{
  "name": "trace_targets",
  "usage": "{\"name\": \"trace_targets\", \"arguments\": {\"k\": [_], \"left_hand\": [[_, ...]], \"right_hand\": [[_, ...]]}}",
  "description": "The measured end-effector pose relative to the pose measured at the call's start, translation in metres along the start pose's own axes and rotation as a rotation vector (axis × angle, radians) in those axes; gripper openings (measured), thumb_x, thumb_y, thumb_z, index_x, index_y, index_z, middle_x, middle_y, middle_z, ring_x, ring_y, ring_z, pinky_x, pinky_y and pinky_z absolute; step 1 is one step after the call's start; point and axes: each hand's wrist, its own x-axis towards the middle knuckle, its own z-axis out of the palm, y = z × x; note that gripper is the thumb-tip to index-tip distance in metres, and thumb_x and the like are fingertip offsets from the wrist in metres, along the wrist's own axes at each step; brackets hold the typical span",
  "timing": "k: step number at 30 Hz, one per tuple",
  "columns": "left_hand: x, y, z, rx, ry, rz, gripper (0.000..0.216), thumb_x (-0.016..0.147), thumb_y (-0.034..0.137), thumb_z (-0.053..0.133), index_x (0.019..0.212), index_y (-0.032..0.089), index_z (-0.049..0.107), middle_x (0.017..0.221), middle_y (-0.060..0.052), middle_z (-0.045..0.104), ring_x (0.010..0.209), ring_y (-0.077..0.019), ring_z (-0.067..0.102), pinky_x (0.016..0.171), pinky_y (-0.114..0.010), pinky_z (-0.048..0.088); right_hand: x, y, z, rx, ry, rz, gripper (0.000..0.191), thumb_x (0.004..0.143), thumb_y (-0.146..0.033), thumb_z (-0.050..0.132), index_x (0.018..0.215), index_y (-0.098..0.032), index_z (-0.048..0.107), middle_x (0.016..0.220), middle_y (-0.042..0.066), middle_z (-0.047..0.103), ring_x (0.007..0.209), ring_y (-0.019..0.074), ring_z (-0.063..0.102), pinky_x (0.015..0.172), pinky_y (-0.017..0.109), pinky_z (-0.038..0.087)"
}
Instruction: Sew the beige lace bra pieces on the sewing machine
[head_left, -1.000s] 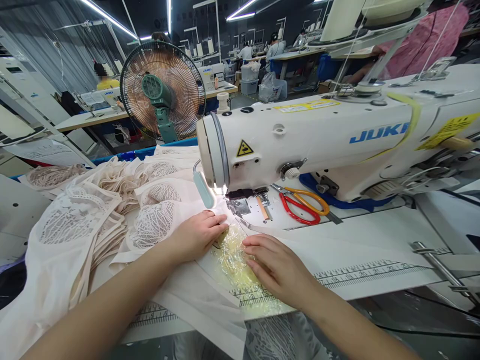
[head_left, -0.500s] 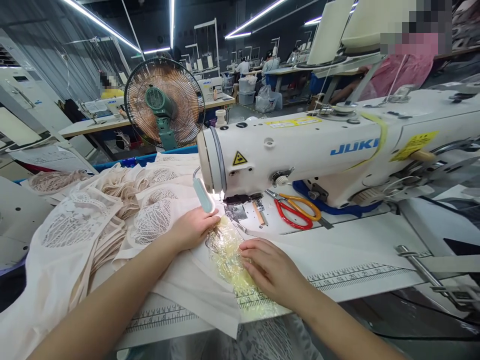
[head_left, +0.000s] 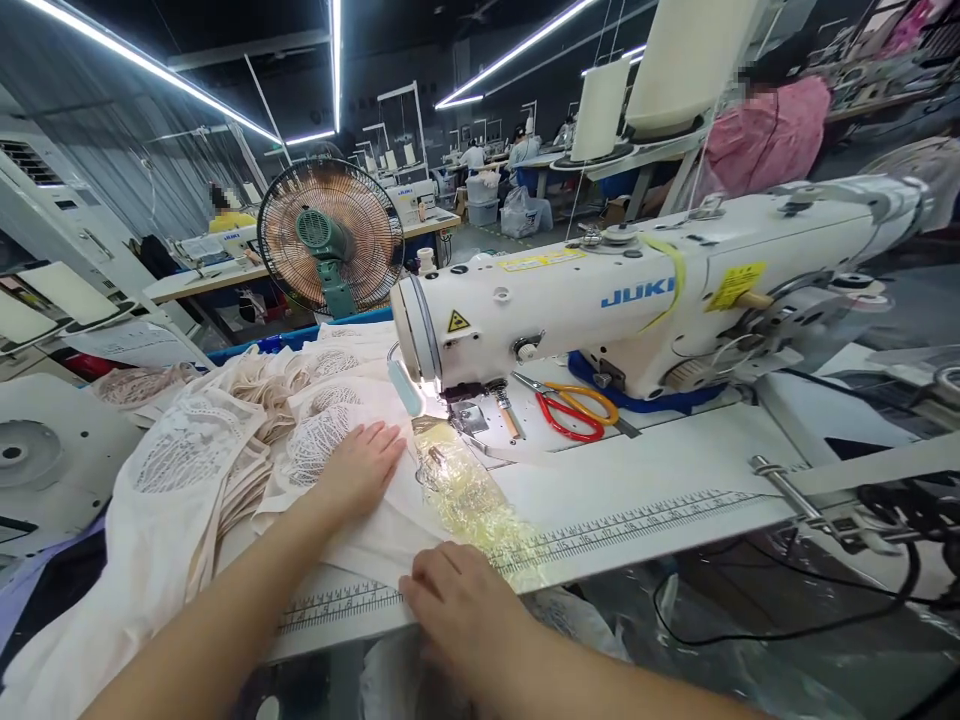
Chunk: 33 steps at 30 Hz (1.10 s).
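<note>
My left hand (head_left: 360, 468) lies flat on pale beige fabric (head_left: 401, 510) with lace panels, left of the sewing machine's needle area. Its fingers are stretched out and hold nothing. At the table's front edge, my right hand (head_left: 469, 610) has its fingers curled over the near corner of that fabric; the thumb side is partly hidden. Between the hands and the machine runs a shiny yellowish clear film (head_left: 469, 490), stuck on the table top. The white sewing machine (head_left: 555, 310) stands beyond, its lamp lit over the needle.
Red-and-orange-handled scissors (head_left: 574, 410) lie on the machine bed. A stack of lace-panelled garment pieces (head_left: 187, 450) spreads to the left. Behind stands a fan (head_left: 330, 235). A printed ruler (head_left: 622, 530) runs along the table edge. A person in pink (head_left: 772, 135) sits at back right.
My right hand has moved from the film down and left to the fabric's near corner. My left hand has shifted left, away from the needle, and flattened. The camera view has turned slightly.
</note>
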Motion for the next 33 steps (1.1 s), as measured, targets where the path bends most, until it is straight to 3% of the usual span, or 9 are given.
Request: {"name": "trace_targets", "arguments": {"k": [5, 9, 13, 18, 21, 23, 27, 30, 33], "left_hand": [[-0.071, -0.010, -0.010, 0.132, -0.012, -0.150, 0.042, 0.089, 0.022, 0.037, 0.128, 0.017, 0.052, 0.138, -0.011, 0.048, 0.126, -0.0279, 0.045, 0.104, -0.049, 0.034], [-0.107, -0.015, -0.012, 0.181, -0.019, -0.300, 0.040, 0.088, 0.020, 0.036, 0.124, 0.016, 0.055, 0.118, -0.015, 0.061, 0.104, -0.0305, 0.058, 0.091, -0.049, 0.043], [-0.108, -0.018, -0.019, 0.057, -0.024, -0.370, 0.038, 0.085, 0.015, 0.037, 0.116, 0.015, 0.059, 0.094, -0.013, 0.065, 0.087, -0.0283, 0.061, 0.081, -0.044, 0.047], [-0.088, -0.018, -0.069, -0.651, 0.140, -0.705, 0.043, 0.082, 0.034, 0.046, 0.121, 0.019, 0.050, 0.074, -0.001, 0.059, 0.066, -0.0195, 0.060, 0.062, -0.031, 0.050], [-0.076, -0.022, -0.097, -1.225, 0.009, -0.828, 0.048, 0.072, 0.047, 0.059, 0.111, 0.018, 0.056, 0.074, -0.001, 0.062, 0.065, -0.0193, 0.062, 0.057, -0.029, 0.050], [-0.070, -0.029, -0.103, -1.358, -0.114, -0.806, 0.045, 0.069, 0.049, 0.062, 0.099, 0.017, 0.062, 0.079, -0.005, 0.065, 0.075, -0.0229, 0.064, 0.062, -0.032, 0.052], [-0.056, -0.052, -0.098, -0.646, -0.325, -0.714, 0.024, 0.076, 0.038, 0.056, 0.082, 0.016, 0.064, 0.082, -0.009, 0.067, 0.083, -0.0271, 0.065, 0.073, -0.037, 0.052], [-0.035, -0.054, -0.097, -0.140, -0.359, -0.693, 0.016, 0.078, 0.023, 0.052, 0.083, 0.012, 0.064, 0.094, -0.016, 0.065, 0.091, -0.0334, 0.063, 0.080, -0.047, 0.048], [-0.001, -0.030, -0.093, -0.143, -0.298, -0.589, 0.021, 0.084, 0.021, 0.048, 0.098, 0.014, 0.062, 0.110, -0.016, 0.060, 0.098, -0.0327, 0.061, 0.082, -0.046, 0.047]], "right_hand": [[-0.008, 0.012, -0.011, 0.045, -0.051, 0.058, 0.015, 0.076, -0.012, 0.064, 0.090, -0.016, 0.062, 0.094, 0.007, 0.063, 0.086, 0.0200, 0.057, 0.072, 0.028, 0.045], [-0.017, 0.024, -0.021, 0.041, -0.035, 0.035, 0.016, 0.077, -0.007, 0.055, 0.073, -0.019, 0.063, 0.079, 0.002, 0.062, 0.071, 0.0163, 0.057, 0.059, 0.024, 0.042], [-0.017, 0.028, -0.029, 0.019, 0.229, -0.015, 0.023, 0.081, -0.006, 0.047, 0.083, -0.019, 0.065, 0.095, 0.009, 0.064, 0.086, 0.0220, 0.059, 0.069, 0.031, 0.048], [-0.027, 0.043, -0.069, 0.143, 0.650, -0.096, 0.023, 0.086, -0.010, 0.044, 0.098, -0.021, 0.061, 0.100, 0.010, 0.064, 0.095, 0.0203, 0.061, 0.077, 0.033, 0.052], [-0.032, 0.058, -0.096, 0.253, 0.608, 0.083, 0.015, 0.090, -0.020, 0.047, 0.095, -0.023, 0.061, 0.086, 0.005, 0.067, 0.080, 0.0175, 0.064, 0.068, 0.028, 0.053], [-0.028, 0.068, -0.103, 0.257, 0.433, 0.228, 0.015, 0.090, -0.027, 0.048, 0.093, -0.022, 0.062, 0.082, 0.003, 0.068, 0.073, 0.0166, 0.064, 0.061, 0.025, 0.051], [-0.002, 0.083, -0.088, 0.043, 0.054, 0.360, 0.011, 0.087, -0.023, 0.053, 0.082, -0.021, 0.062, 0.074, -0.001, 0.066, 0.068, 0.0153, 0.061, 0.057, 0.022, 0.046], [0.020, 0.088, -0.071, -0.079, 0.066, 0.429, 0.011, 0.083, -0.014, 0.055, 0.075, -0.019, 0.061, 0.077, 0.003, 0.065, 0.070, 0.0184, 0.060, 0.057, 0.025, 0.042], [0.032, 0.083, -0.062, -0.205, 0.143, 0.475, 0.013, 0.084, -0.010, 0.051, 0.085, -0.015, 0.063, 0.098, 0.013, 0.063, 0.087, 0.0253, 0.058, 0.067, 0.031, 0.042]]}}
